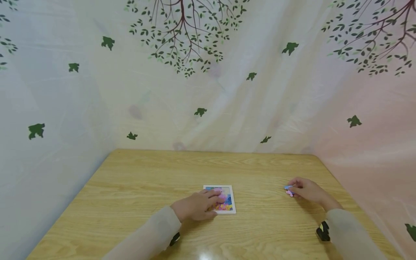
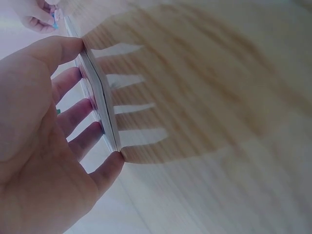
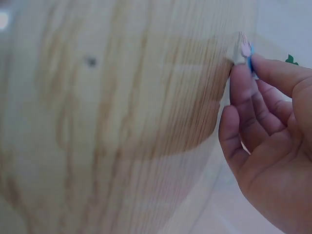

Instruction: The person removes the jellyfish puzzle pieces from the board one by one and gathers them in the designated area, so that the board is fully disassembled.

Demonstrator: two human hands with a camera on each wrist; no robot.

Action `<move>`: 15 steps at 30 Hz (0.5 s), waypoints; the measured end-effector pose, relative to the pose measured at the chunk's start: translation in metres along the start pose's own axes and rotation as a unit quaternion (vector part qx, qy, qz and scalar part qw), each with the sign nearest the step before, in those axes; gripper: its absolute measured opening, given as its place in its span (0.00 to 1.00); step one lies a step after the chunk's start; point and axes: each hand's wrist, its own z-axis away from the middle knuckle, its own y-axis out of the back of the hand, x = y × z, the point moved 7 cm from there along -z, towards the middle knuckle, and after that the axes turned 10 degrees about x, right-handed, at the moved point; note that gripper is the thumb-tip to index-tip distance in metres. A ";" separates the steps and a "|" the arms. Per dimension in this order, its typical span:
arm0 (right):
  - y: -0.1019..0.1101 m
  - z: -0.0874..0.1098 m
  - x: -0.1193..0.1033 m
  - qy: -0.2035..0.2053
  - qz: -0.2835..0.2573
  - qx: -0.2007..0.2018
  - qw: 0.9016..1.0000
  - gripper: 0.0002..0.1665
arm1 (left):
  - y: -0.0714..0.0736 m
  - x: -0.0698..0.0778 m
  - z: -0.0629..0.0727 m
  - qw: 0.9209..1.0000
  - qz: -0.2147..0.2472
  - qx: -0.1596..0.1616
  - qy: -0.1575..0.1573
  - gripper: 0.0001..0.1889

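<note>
A small jigsaw puzzle (image 1: 229, 202) in a white frame lies flat on the table, its picture pink, blue and yellow. Across its left part rests my left hand (image 1: 199, 206), fingers spread and fairly straight, hiding some of the picture. In the left wrist view, the fingertips (image 2: 90, 127) touch the frame's edge (image 2: 105, 97). To the right, just over the tabletop, my right hand (image 1: 308, 189) pinches a pink and blue puzzle piece (image 1: 289, 194) between thumb and fingers. The right wrist view has this piece (image 3: 246, 48) edge-on at the fingertips.
The wooden table (image 1: 156, 169) runs back to a pale cloth curtain (image 1: 227, 108) printed with branches and green leaves. Curtain cloth also hangs along the left and right sides. A dark wrist camera (image 1: 323, 231) sits at the right cuff.
</note>
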 end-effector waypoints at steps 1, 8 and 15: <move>0.000 0.000 -0.001 0.000 0.006 0.003 1.000 0.14 | 0.000 0.000 0.000 1.000 0.000 0.000 0.000 0.30; 0.000 -0.001 -0.006 0.001 0.057 0.018 0.998 0.13 | -0.001 0.000 0.000 1.000 0.003 0.002 0.000 0.30; 0.001 -0.002 -0.004 0.004 0.069 0.014 0.997 0.14 | -0.002 -0.002 0.000 1.000 0.002 0.004 0.001 0.30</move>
